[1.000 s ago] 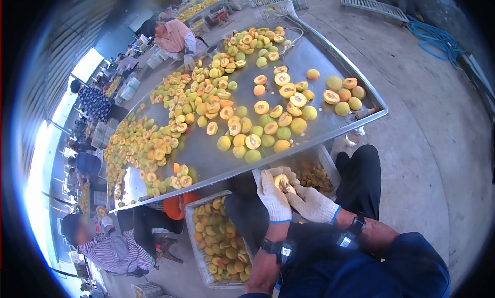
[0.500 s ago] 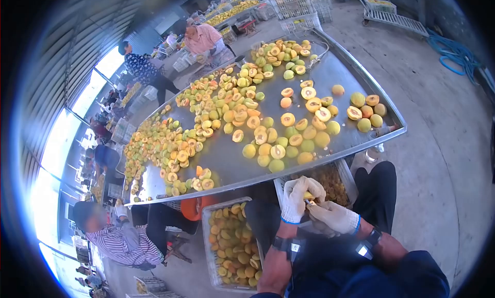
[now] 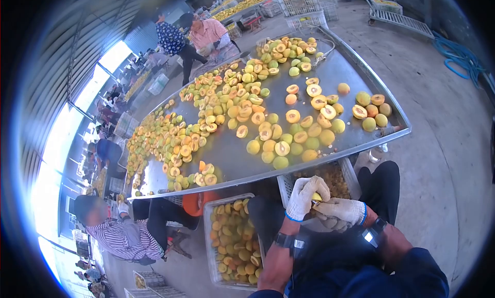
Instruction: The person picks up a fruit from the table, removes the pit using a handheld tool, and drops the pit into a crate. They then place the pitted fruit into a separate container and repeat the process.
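Note:
My left hand, in a white knit glove with a blue cuff, is closed around a yellow stone fruit, mostly hidden by the fingers. My right hand, gloved the same way, is closed just beside it. A small metal tool glints at its fingertips against the fruit; its handle is hidden. Both hands are over my lap, in front of a white crate holding brownish pieces that look like pits. Above them is the metal table, bearing whole and halved yellow-green fruit.
A white crate full of fruit stands on the floor to my left. Beyond it sits a co-worker in a striped shirt. Another person in a pink shirt works across the table. Stacked crates and a blue hose lie farther off.
My hands stay together on the fruit, with the right fingers slightly shifted and more yellow showing. The view has tilted a little. A person in a patterned top has moved rightward in the background.

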Motion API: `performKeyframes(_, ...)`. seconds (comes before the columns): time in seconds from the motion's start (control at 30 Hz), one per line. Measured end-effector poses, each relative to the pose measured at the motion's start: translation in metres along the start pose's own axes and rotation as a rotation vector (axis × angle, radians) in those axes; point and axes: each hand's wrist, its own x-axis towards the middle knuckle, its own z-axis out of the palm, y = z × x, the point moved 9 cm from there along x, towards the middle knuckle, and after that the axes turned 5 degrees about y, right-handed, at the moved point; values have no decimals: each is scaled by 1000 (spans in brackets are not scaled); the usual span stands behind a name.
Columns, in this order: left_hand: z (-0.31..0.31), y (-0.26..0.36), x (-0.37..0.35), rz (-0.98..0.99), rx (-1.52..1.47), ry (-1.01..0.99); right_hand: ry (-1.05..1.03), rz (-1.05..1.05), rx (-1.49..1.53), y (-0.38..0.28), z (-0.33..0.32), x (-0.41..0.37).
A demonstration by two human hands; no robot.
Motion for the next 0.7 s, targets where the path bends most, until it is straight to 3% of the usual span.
performKeyframes(0.13, 5, -3, 0, -31, -39, -39, 1, -24, 43, 4, -4, 0)
performKeyframes(0.23, 7, -12, -3, -81, -55, -53, -118, 43, 152, 12, -1, 2)
performKeyframes(0.3, -2, -15, -4, -51, -201, 160, -45, -81, 90, 1, -9, 0)
performKeyframes(0.4, -10, -43, -14, -182, -646, 367, -9, -163, 59, 2, -17, 9)
performKeyframes(0.43, -8, -46, -13, -191, -653, 367, -2, -157, 66, 8, -25, 14)
performKeyframes(0.5, -27, -61, -21, -245, -779, 667, -47, -170, 149, 11, -33, 19)
performKeyframes(0.63, -51, -79, -28, -194, -845, 683, 27, -216, 370, 5, -35, 16)
performKeyframes(0.7, -69, -80, -35, -154, -848, 686, 252, -125, 12, 8, -61, 26)
